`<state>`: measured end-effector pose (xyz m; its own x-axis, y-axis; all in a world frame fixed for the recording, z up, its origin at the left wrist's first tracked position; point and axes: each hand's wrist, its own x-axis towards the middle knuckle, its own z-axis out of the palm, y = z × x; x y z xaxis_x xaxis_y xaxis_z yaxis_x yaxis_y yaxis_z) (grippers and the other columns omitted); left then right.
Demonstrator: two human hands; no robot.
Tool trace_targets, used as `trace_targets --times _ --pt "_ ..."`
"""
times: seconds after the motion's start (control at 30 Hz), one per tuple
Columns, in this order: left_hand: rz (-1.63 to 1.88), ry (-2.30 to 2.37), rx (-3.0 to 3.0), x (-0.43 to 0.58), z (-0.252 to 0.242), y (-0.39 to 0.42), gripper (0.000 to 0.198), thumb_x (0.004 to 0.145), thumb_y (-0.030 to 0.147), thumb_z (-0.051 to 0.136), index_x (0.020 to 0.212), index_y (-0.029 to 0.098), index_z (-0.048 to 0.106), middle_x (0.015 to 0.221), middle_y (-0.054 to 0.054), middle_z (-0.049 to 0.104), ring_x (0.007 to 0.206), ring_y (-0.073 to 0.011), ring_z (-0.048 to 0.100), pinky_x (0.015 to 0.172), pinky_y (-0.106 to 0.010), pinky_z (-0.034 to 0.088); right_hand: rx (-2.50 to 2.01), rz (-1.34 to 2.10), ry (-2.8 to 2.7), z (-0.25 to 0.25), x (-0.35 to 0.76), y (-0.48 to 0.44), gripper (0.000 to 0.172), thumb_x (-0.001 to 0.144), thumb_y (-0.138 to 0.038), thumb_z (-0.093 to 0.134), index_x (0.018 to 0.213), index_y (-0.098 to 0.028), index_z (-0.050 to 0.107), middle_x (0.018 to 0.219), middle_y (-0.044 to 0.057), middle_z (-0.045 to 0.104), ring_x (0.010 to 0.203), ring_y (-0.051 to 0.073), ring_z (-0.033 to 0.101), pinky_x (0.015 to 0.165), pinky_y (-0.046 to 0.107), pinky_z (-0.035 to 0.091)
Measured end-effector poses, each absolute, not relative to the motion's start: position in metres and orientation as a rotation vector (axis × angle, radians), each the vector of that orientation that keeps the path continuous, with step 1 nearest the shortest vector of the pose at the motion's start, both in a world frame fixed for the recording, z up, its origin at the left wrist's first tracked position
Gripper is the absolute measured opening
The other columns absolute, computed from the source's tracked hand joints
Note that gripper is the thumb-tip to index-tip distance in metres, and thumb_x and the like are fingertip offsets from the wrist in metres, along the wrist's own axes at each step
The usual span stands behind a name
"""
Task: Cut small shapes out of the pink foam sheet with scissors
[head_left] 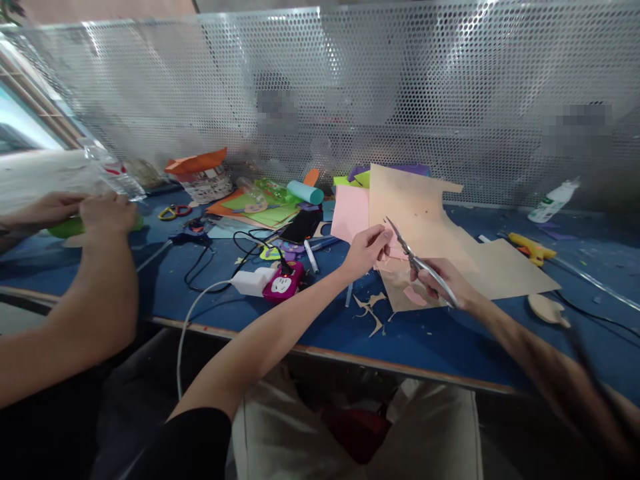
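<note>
My right hand [443, 279] is wrapped round the handles of metal scissors [409, 253], whose blades point up and to the left, a little apart. Close to the blade tips, my left hand [369, 250] pinches a small pink paper piece [394, 248]. Behind both hands lie large tan paper sheets [415, 200] and a pink sheet [350, 212]. Several tan scraps [371, 313] lie on the blue table [320, 327] below my left hand, and a pink scrap [415, 297] rests beneath the scissors.
A magenta power cube [284, 281] with a white plug and cables sits left of my left forearm. A yellow glue gun [533, 249] and white bottle [553, 201] are at right. Another person's hands [107, 213] work at far left. A perforated metal screen [320, 100] stands behind.
</note>
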<state>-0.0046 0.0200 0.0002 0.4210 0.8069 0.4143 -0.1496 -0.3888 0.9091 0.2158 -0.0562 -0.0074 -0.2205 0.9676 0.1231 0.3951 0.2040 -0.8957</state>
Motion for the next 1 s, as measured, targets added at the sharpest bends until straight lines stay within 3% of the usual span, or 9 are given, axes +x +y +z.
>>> trace_targets --times 0.27,0.43,0.63,0.73,0.83,1.0 --pt "1.277 0.797 1.711 -0.003 -0.006 0.023 0.040 0.105 0.048 0.056 0.076 0.020 0.057 0.067 0.001 0.062 0.057 -0.0095 0.052 0.056 -0.023 0.042 -1.466 0.971 -1.616 -0.006 0.211 -0.046 0.051 0.067 -0.068 0.071 0.071 -0.017 0.073 0.045 -0.002 0.051 0.032 0.013 0.048 0.033 0.025 0.037" --pt "1.366 0.892 1.651 -0.002 -0.008 0.027 0.040 0.105 0.046 0.054 0.075 0.020 0.057 0.068 0.001 0.059 0.061 -0.0108 0.053 0.058 -0.024 0.041 -1.570 0.785 -1.551 -0.007 0.219 -0.041 0.047 0.070 -0.064 0.074 0.070 -0.018 0.073 0.046 0.000 0.054 0.034 0.015 0.051 0.034 0.026 0.036" --pt "1.432 0.923 1.636 -0.006 -0.008 0.030 0.040 0.105 0.048 0.055 0.076 0.020 0.056 0.069 0.001 0.057 0.063 -0.0114 0.053 0.059 -0.025 0.040 -1.672 0.213 -1.793 0.000 0.247 -0.035 0.041 0.075 -0.059 0.074 0.059 -0.021 0.069 0.050 0.005 0.062 0.041 0.017 0.053 0.041 0.028 0.031" --pt "1.417 0.910 1.656 -0.007 -0.007 0.028 0.041 0.106 0.048 0.055 0.076 0.020 0.056 0.069 0.001 0.057 0.062 -0.0114 0.051 0.059 -0.025 0.039 -1.652 0.069 -1.876 0.010 0.256 -0.037 0.028 0.073 -0.051 0.079 0.069 -0.023 0.075 0.062 0.007 0.072 0.052 0.021 0.060 0.048 0.031 0.039" --pt "1.408 0.903 1.665 -0.006 -0.007 0.028 0.044 0.106 0.051 0.055 0.075 0.020 0.055 0.067 0.001 0.055 0.062 -0.0117 0.050 0.059 -0.026 0.039 -1.462 0.002 -1.643 0.025 0.247 -0.049 0.022 0.088 -0.042 0.065 0.076 -0.025 0.073 0.069 0.007 0.073 0.056 0.021 0.062 0.057 0.035 0.047" --pt "1.408 0.892 1.722 -0.006 -0.011 0.032 0.044 0.107 0.051 0.055 0.076 0.020 0.057 0.067 0.002 0.056 0.062 -0.0114 0.050 0.061 -0.025 0.039 -1.066 0.475 -1.572 0.044 0.211 -0.100 0.009 0.079 -0.038 0.076 0.086 -0.032 0.076 0.085 0.007 0.074 0.075 0.028 0.070 0.071 0.046 0.057"
